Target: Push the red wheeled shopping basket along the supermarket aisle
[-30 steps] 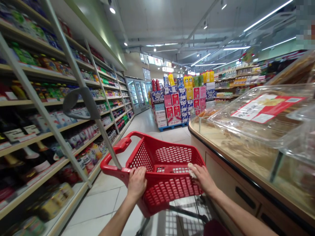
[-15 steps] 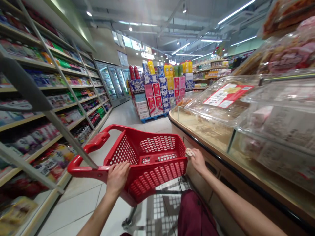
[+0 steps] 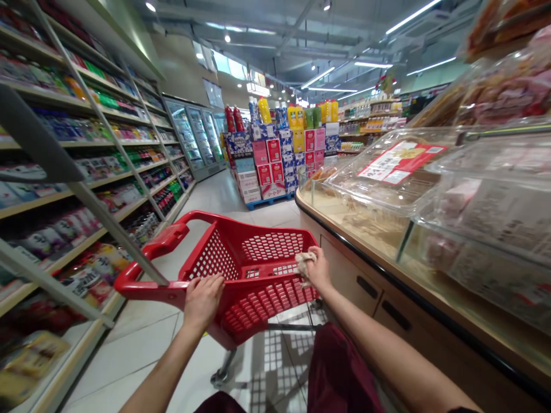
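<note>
A red plastic shopping cart (image 3: 258,304) stands in front of me, its basket holding nothing that I can see. My left hand (image 3: 203,301) grips the near rim of the basket, fingers curled over the edge. At the basket's right end, my right hand (image 3: 317,271) is closed on a crumpled whitish cloth (image 3: 305,265), pressed against the rim near the corner. Part of the cloth hangs over the side. A grey metal bar (image 3: 124,241) slants up from the cart's handle end to a dark grip at the upper left.
Shelves of packaged drinks (image 3: 107,149) line the left. On the right, a wooden display counter (image 3: 344,258) with glass edging bears clear plastic food boxes (image 3: 396,163). Stacked cartons (image 3: 269,160) stand on a blue pallet ahead, with glass-door fridges (image 3: 198,137) behind to the left.
My right hand has moved left with the cloth, from the basket's far right end to the near rim. My left hand keeps its hold on the rim.
</note>
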Action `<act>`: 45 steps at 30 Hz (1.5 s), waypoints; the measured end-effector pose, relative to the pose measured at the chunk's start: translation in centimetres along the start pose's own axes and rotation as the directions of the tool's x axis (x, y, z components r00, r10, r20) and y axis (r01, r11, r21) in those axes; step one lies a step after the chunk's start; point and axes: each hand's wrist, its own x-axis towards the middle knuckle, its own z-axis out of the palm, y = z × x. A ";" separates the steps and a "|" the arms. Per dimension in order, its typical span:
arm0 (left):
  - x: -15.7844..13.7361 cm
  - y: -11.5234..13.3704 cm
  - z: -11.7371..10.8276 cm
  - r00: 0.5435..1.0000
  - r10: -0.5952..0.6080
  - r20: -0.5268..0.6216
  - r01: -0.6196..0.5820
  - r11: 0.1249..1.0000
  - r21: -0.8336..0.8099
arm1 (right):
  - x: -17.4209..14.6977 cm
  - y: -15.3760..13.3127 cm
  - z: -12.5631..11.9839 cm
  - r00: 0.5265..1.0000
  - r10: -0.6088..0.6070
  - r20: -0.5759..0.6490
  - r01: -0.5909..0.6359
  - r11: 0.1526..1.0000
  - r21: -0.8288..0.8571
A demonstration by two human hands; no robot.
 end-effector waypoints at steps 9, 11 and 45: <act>-0.1 0.6 0.1 0.999 -0.049 -0.008 0.049 0.998 -0.035 | -2.3 4.2 -0.4 0.956 -0.159 0.248 0.249 0.886 -0.392; 0.0 0.6 0.3 0.999 -0.043 0.000 0.043 0.998 -0.051 | -0.9 5.0 -1.4 0.929 -0.139 0.343 0.274 0.881 -0.385; 1.0 2.6 -1.8 0.966 -0.056 0.253 0.048 0.998 0.037 | -2.6 -1.9 6.7 0.881 -0.401 0.249 0.393 0.916 0.082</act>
